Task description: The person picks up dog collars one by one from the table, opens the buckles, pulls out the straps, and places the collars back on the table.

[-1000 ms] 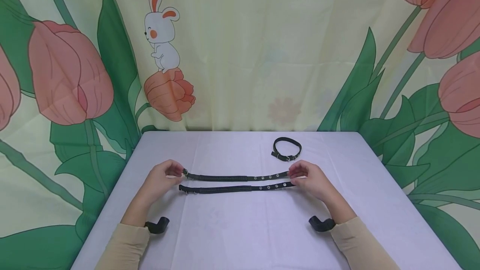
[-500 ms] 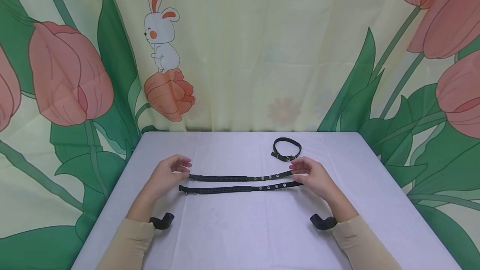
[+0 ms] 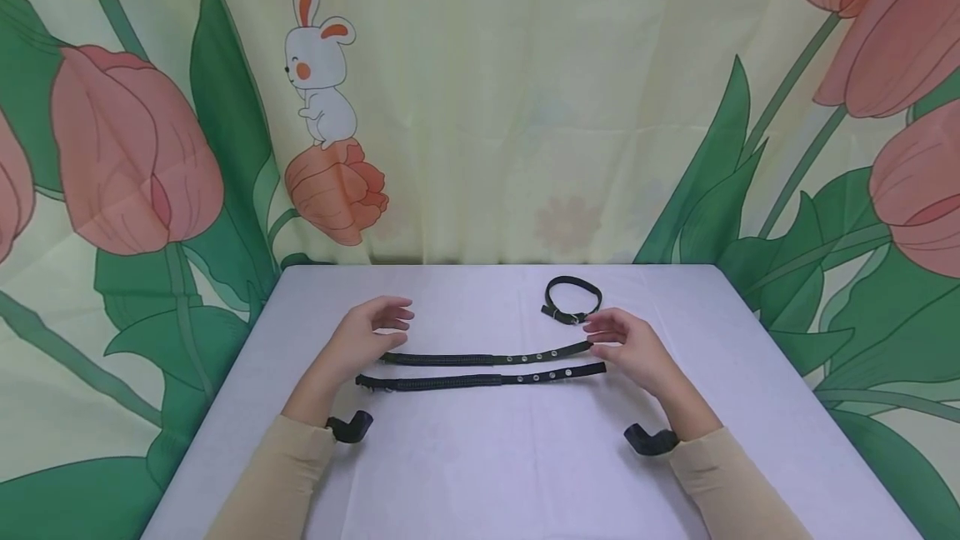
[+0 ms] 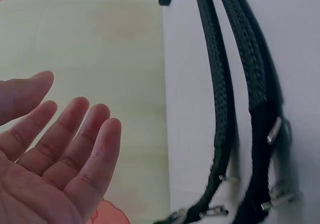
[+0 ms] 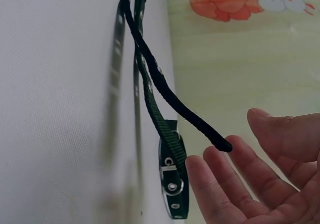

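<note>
Two dark collars with metal eyelets lie unfastened and roughly parallel across the table: a far collar [image 3: 450, 360] and a near collar [image 3: 450, 382]. Behind their right ends is a third collar [image 3: 564, 317], buckled into a loop. My left hand [image 3: 362, 342] hovers by the far collar's left end and hides its buckle in the head view. In the left wrist view this hand's fingers [image 4: 97, 154] are spread loosely, holding nothing. My right hand [image 3: 633, 350] is beside the right ends of both collars, its fingers [image 5: 255, 169] relaxed and apart from the thumb; no grip on a strap shows.
A white cloth covers the table [image 3: 465, 465], whose far edge meets a curtain [image 3: 480, 107] printed with tulips and a rabbit. Black devices sit at the left wrist [image 3: 351, 427] and right wrist [image 3: 649, 440].
My left hand has let go of the far collar's left end and moved right and away from me. The right hand has released the strap ends and shifted slightly right.
</note>
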Available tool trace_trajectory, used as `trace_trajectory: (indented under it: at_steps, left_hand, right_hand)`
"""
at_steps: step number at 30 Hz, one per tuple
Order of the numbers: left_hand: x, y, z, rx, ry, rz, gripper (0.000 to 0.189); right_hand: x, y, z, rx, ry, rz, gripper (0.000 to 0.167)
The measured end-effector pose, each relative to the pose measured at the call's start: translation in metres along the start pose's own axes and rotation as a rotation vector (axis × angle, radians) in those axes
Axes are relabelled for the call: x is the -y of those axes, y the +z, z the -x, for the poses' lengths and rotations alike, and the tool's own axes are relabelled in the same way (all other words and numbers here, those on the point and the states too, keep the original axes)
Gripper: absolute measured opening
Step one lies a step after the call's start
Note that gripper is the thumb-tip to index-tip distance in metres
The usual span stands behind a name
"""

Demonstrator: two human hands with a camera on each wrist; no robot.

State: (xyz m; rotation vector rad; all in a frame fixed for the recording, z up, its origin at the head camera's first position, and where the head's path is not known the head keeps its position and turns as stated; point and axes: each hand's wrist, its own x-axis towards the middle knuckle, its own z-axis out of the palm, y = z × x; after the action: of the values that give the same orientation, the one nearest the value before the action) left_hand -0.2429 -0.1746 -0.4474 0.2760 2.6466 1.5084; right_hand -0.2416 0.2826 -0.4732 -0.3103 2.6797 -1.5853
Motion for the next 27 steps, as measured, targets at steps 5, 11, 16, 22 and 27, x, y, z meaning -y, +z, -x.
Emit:
trace_trajectory:
  at_steps: [5, 11, 16, 22, 27]
  left_hand:
    - [-0.01, 0.012, -0.011, 0.021, 0.019, -0.011, 0.054]
    - [-0.022, 0.026, -0.022, 0.057, 0.027, -0.004, 0.056]
    - [-0.032, 0.039, -0.031, 0.094, 0.03, -0.008, 0.058]
    - [-0.043, 0.056, -0.044, 0.144, 0.059, -0.003, 0.058]
    - [-0.051, 0.069, -0.058, 0.189, 0.1, -0.004, 0.056]
  right_hand:
    - [0.003, -0.002, -0.002, -0.001, 0.012, -0.01, 0.049]
    - [0.004, -0.005, -0.006, -0.009, 0.036, 0.005, 0.051]
    - [0.003, -0.009, -0.009, -0.011, 0.05, 0.026, 0.05]
    - [0.002, -0.012, -0.013, -0.02, 0.055, 0.067, 0.05]
    - [0.005, -0.014, -0.015, -0.029, 0.058, 0.076, 0.05]
